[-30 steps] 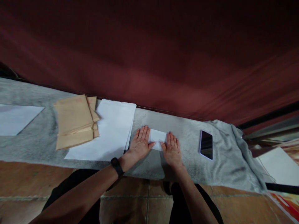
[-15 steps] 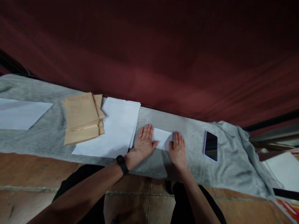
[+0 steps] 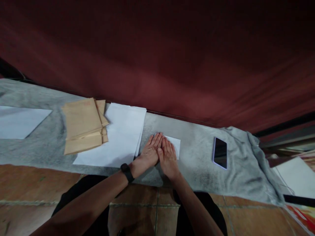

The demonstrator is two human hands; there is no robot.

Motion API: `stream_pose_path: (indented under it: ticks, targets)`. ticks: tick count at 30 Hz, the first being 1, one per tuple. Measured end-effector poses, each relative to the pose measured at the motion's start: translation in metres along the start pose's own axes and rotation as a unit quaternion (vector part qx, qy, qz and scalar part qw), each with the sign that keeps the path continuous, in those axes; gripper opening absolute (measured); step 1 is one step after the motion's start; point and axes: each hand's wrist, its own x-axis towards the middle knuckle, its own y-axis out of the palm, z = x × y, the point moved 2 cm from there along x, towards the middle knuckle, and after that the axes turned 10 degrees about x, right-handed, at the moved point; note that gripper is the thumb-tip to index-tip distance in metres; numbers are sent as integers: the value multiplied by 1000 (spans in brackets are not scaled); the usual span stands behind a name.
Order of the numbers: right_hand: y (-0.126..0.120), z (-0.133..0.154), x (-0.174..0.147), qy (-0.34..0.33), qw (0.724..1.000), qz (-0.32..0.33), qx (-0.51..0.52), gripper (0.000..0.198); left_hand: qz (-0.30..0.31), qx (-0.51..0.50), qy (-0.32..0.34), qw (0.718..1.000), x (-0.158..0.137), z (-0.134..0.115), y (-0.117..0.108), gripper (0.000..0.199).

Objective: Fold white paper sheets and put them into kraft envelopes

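A small white piece of paper (image 3: 175, 145), perhaps folded, lies on the grey cloth (image 3: 197, 144) in front of me. My left hand (image 3: 150, 151) rests flat over its left end, fingers stretched out, with a black band on the wrist. Right beside it, my right hand (image 3: 168, 158) lies flat on the paper, its fingers straight and its thumb touching the left hand. Only the paper's right part shows; the rest is hidden under both hands. Left of my left hand are large white sheets (image 3: 125, 131), partly covered by several brown envelopes (image 3: 82, 121).
A phone (image 3: 220, 153) with a purple edge lies to the right on the cloth. Another white sheet (image 3: 22, 121) is at the far left. Dark red fabric (image 3: 157, 65) rises behind the cloth. Tiled floor (image 3: 133, 213) shows below, and a white flat item (image 3: 296, 177) stands at far right.
My right hand has slid left from the paper's right edge across it and now lies against my left hand. My left hand stays at the paper's left end.
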Motion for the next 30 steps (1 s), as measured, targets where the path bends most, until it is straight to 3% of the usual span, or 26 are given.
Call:
stream_pose_path:
  ticks: [18, 30]
  targets:
    - [-8, -35, -3, -11, 988, -58, -140, 61, 9, -49, -80, 996, -2, 1, -9, 63]
    - [-19, -48, -9, 0, 983, -64, -173, 65, 19, -62, -105, 992, -4, 8, -5, 66]
